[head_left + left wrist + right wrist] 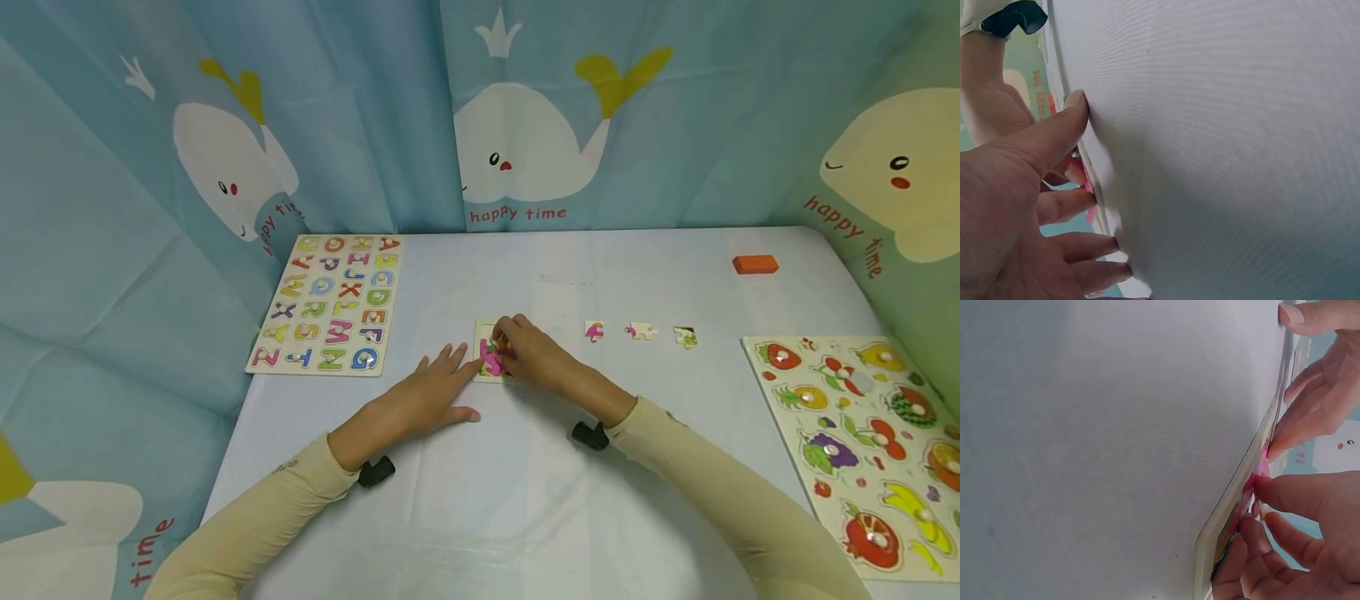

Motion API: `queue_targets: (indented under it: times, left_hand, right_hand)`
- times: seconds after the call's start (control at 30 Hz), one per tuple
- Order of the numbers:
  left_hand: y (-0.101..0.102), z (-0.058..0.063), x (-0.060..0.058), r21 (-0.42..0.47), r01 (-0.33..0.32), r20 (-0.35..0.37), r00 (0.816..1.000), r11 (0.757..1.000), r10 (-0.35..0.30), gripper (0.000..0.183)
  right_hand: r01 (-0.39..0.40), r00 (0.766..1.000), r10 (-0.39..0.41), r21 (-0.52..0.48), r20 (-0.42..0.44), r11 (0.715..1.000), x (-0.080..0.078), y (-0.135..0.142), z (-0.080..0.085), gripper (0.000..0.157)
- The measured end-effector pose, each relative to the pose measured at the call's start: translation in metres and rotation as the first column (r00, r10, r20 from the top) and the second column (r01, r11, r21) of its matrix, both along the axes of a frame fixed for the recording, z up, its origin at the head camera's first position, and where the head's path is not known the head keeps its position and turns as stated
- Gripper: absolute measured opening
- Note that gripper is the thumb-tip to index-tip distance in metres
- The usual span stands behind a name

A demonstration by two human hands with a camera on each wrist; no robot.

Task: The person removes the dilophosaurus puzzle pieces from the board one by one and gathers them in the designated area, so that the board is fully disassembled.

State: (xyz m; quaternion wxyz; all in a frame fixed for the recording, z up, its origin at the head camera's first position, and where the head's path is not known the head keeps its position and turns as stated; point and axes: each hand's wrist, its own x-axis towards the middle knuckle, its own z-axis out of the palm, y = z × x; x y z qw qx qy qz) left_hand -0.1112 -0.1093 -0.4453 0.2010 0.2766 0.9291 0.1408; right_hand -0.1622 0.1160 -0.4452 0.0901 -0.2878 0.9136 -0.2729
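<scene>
At mid-frame on the counter (480,500), your left hand (423,400), fingers extended, touches the left side of the jigsaw board (489,380), while your right hand's (536,354) curled fingers seem to pinch a pink-red piece (1255,505) on it. Three loose jigsaw pieces (641,331) line up rightward, nearer your right hand.

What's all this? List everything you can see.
Curtain: count unclear, blue, behind and beside table
Table: one, white, centre
Alphabet board: one, cream, left
Small puzzle board: one, cream and pink, by hands
Loose puzzle pieces: three, multicoloured, right of hands
Block: one, orange, far right
Fruit board: one, cream, near right
Wrist devices: two, black, at wrists
Sleeves: two, beige, on forearms
Left hand: one, bare, at small puzzle board's left
Right hand: one, bare, over small puzzle board
</scene>
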Motion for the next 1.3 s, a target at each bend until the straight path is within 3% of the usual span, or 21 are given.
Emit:
queue_targets:
  times: [0.27, 0.53, 0.9, 1.07, 1.3]
  left_hand:
    - [0.0, 0.002, 0.001, 0.012, -0.004, 0.008, 1.0, 1.0, 0.004, 0.083]
    - [0.002, 0.002, 0.001, 0.011, -0.014, 0.008, 1.0, 1.0, 0.014, 0.083]
    - [0.004, 0.0, 0.001, -0.009, -0.011, -0.012, 1.0, 1.0, 0.011, 0.084]
    - [0.003, 0.0, 0.002, -0.001, -0.018, -0.009, 1.0, 1.0, 0.018, 0.084]
    - [0.003, 0.0, 0.003, 0.005, -0.033, -0.001, 0.999, 0.999, 0.033, 0.084]
  right_hand:
    - [-0.008, 1.0, 0.009, -0.035, 0.021, 0.999, -0.003, 0.002, -0.002, 0.03]
    - [-0.02, 1.0, 0.021, -0.059, 0.022, 0.998, -0.005, 0.005, 0.0, 0.018]
    - [0.041, 0.992, -0.029, -0.095, 0.124, 0.995, -0.009, 0.017, 0.011, 0.017]
    - [0.072, 0.991, -0.059, -0.109, 0.124, 0.991, -0.009, 0.034, 0.024, 0.014]
    - [0.119, 0.989, -0.112, -0.077, 0.097, 0.99, -0.014, 0.081, 0.038, 0.009]
